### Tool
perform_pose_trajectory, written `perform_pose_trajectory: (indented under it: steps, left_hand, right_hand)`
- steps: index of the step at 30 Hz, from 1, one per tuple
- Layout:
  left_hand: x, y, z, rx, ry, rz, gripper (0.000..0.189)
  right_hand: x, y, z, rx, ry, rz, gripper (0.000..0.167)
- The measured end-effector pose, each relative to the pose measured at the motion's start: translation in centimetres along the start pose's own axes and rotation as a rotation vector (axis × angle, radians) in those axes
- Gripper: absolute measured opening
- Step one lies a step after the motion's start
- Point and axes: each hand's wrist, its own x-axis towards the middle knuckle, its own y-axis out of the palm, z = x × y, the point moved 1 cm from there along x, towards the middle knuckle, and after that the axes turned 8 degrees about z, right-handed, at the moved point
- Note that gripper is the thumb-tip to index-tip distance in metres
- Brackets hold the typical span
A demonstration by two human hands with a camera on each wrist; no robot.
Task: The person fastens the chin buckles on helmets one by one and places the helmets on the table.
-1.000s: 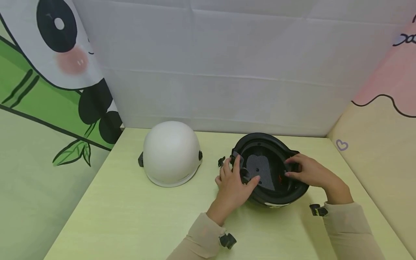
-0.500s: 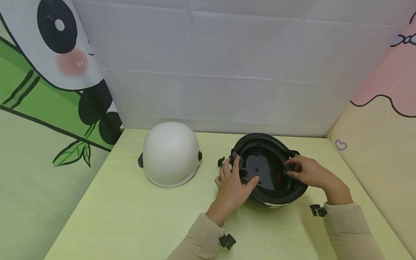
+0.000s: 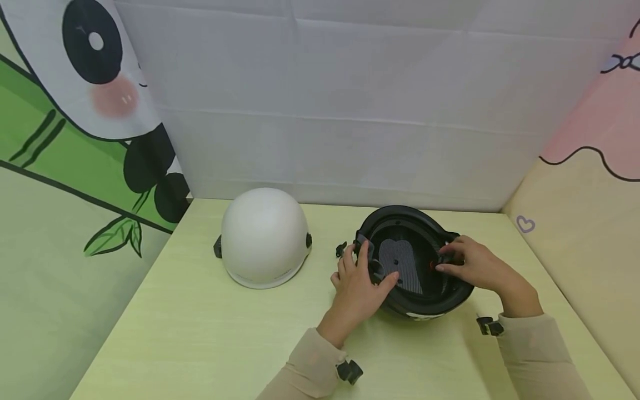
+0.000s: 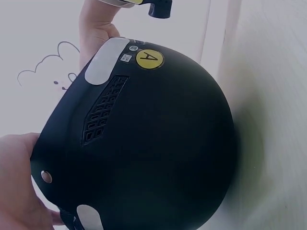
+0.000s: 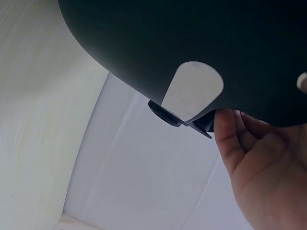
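A black helmet (image 3: 399, 214) lies upside down on the table, its hollow inside facing up and its ribbed grey lining showing. My left hand (image 3: 357, 286) holds its left rim, thumb over the edge toward the inside, beside the grey-black strap (image 3: 364, 244). At the opposite rim my right hand (image 3: 477, 266) pinches a dark strap-like piece between thumb and fingers; a small red mark shows inside close by. The left wrist view shows the black shell (image 4: 158, 134) with a yellow round sticker (image 4: 149, 59). In the right wrist view, my fingers (image 5: 225, 132) bend at the helmet's edge.
A white helmet (image 3: 265, 239) stands dome up on the pale table (image 3: 200, 333), left of the black one. A small black buckle (image 3: 340, 249) sits by the black helmet's left side. A white sheet wall (image 3: 325, 111) rises behind the table, with printed walls at both sides.
My right hand's fingertips have moved slightly inward over the rim, and more of the dark piece shows between them. The left hand and both helmets stay nearly where they were.
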Motion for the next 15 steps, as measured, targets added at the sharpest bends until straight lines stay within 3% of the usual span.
perform_pose_trajectory:
  steps: [8,15]
  left_hand:
    - [-0.13,0.00,0.00,-0.004,-0.001,0.006,0.087]
    - [-0.14,0.03,-0.05,-0.001,0.002,0.007,0.087]
  right_hand:
    - [-0.03,0.08,-0.11,-0.029,-0.015,-0.043,0.039]
    - [-0.11,-0.15,-0.16,-0.062,-0.002,-0.075,0.028]
